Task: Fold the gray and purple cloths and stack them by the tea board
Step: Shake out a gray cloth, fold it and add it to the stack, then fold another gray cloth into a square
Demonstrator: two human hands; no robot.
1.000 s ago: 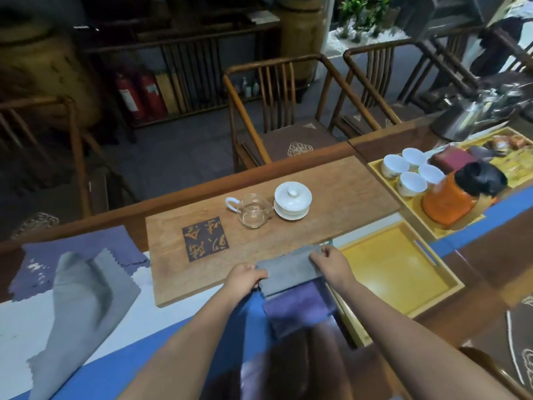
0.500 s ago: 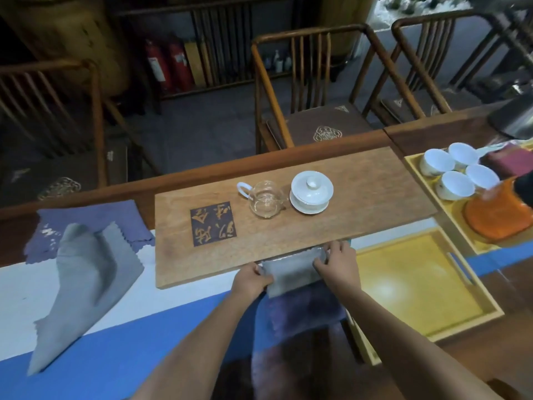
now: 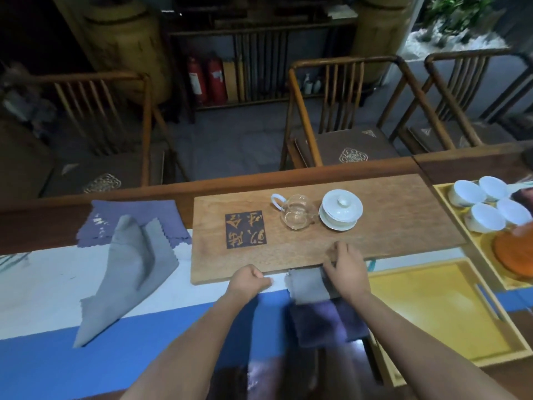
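Note:
A folded gray cloth (image 3: 307, 287) lies on a folded purple cloth (image 3: 326, 323), right against the near edge of the wooden tea board (image 3: 389, 235). My right hand (image 3: 344, 268) rests flat on the gray cloth's right side, its fingertips reaching onto the board. My left hand (image 3: 248, 280) sits just left of the stack with curled fingers and holds nothing. Far to the left, an unfolded gray cloth (image 3: 129, 278) lies crumpled over an unfolded purple cloth (image 3: 132, 215).
A glass pitcher (image 3: 295, 215) and a white lidded cup (image 3: 340, 212) stand on the board. An empty yellow tray (image 3: 432, 307) sits right of the stack. Behind it are white cups (image 3: 487, 203) and an orange pot (image 3: 516, 249). Wooden chairs stand beyond the table.
My left hand has let go of the folded gray cloth and drawn back to the left. My right hand has slid forward onto the board's edge. The view has swung left.

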